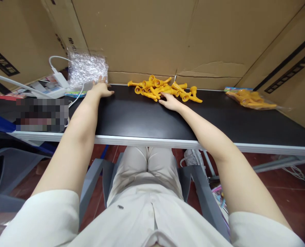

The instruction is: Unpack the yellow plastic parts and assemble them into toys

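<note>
My left hand (pixel 101 88) is at the front right edge of a stack of clear crinkled plastic bags (pixel 87 68), its fingers spread and the fingertips against the plastic. My right hand (pixel 170 102) reaches to the front of a loose pile of yellow plastic pipes (pixel 152 90), each with a round cup and a stem. Its fingers are stretched out and touch the pile, with the thumb apart; no pipe is clasped in it. Several pipes lie across one another against the cardboard wall.
To the right, a clear bag of yellow pipes (pixel 251 98) with a colourful header lies on the black table (pixel 132 118). A white charger with cable (pixel 61 79) and a power strip (pixel 48 92) stand at left. Cardboard walls (pixel 152 37) close off the back and sides.
</note>
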The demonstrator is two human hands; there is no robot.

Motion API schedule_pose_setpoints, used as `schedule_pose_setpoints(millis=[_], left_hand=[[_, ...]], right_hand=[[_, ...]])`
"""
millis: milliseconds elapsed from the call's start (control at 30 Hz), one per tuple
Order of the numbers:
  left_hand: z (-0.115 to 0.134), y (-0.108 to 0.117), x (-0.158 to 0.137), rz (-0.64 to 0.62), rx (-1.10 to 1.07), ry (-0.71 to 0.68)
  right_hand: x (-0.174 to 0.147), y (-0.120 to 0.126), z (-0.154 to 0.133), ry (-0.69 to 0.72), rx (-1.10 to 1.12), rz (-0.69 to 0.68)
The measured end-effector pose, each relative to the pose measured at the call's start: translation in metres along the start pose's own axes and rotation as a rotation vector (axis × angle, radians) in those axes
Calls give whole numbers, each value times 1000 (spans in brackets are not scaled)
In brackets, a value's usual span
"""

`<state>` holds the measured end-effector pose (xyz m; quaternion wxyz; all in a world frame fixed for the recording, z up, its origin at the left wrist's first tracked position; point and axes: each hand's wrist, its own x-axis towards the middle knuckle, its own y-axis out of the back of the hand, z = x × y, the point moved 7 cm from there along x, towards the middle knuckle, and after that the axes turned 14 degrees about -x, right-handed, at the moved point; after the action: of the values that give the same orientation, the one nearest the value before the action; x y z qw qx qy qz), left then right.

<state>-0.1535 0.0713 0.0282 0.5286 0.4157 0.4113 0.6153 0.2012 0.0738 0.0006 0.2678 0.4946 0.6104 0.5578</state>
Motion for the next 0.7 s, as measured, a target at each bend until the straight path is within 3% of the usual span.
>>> schedule_pose_setpoints(millis=[167, 367, 533, 700], left_hand=[[68, 6, -13, 55, -76, -310], [164, -22, -39, -100, -26, -695], [197, -53, -42, -131, 33, -657], [203, -58, -48, -98, 54, -555]], right_hand=[[0, 6, 6, -42, 93, 22], [5, 47, 42, -260, 242, 294], [-2, 90, 86, -416, 270, 490], [-26, 123, 157, -725, 128, 593]])
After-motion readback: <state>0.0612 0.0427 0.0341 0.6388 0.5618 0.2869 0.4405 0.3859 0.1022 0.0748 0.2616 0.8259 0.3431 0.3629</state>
